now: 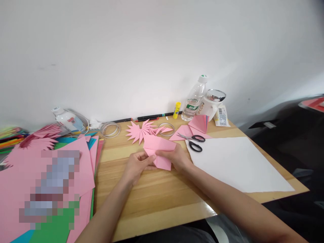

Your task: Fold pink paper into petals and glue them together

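A folded sheet of pink paper (159, 148) is held just above the wooden table (157, 199) near its middle. My left hand (136, 165) pinches the paper's lower left edge with curled fingers. My right hand (177, 158) grips its right side, fingers closed over the fold. Behind the paper lie spiky pink paper cut-outs (141, 131). Black-handled scissors (194, 141) rest just right of my right hand.
A stack of pink, green and blue paper (76, 175) covers the left. A white sheet (235, 162) lies on the right. Along the wall stand a water bottle (194, 99), a glue stick (177, 110), pens (152, 117), tape rolls (110, 129) and a white cup (211, 103).
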Available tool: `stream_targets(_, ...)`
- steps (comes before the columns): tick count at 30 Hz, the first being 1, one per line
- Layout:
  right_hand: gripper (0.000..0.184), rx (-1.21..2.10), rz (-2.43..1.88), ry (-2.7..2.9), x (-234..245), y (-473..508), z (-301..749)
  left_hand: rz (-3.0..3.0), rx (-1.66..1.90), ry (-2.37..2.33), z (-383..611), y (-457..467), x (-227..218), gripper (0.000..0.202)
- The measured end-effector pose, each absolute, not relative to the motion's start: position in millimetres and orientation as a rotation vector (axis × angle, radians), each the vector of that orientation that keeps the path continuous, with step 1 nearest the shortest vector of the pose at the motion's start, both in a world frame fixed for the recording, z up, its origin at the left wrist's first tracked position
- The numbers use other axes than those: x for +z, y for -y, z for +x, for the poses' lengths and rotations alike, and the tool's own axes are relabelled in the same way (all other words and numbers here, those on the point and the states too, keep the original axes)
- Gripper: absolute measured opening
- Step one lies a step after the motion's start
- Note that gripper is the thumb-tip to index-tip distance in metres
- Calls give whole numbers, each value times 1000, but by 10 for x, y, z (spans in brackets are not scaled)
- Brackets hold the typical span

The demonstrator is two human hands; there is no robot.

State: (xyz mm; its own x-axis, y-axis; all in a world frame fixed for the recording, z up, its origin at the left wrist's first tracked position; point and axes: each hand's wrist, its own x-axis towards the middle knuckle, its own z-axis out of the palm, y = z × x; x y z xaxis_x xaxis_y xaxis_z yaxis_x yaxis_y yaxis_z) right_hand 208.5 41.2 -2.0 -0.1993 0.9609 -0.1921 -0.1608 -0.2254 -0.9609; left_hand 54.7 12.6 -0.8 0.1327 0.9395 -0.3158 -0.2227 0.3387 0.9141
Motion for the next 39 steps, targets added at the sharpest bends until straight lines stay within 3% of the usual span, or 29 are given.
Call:
stream_targets(28, 42, 1600, -1068, 1039, -28, -403, 2097, 889, 1056, -1086, 462, -141, 40, 22)
stream_targets(39, 35, 1563, -1106, 1140, -39, -406, 2106, 810, 1056, -1167, 424, -144, 65, 24)
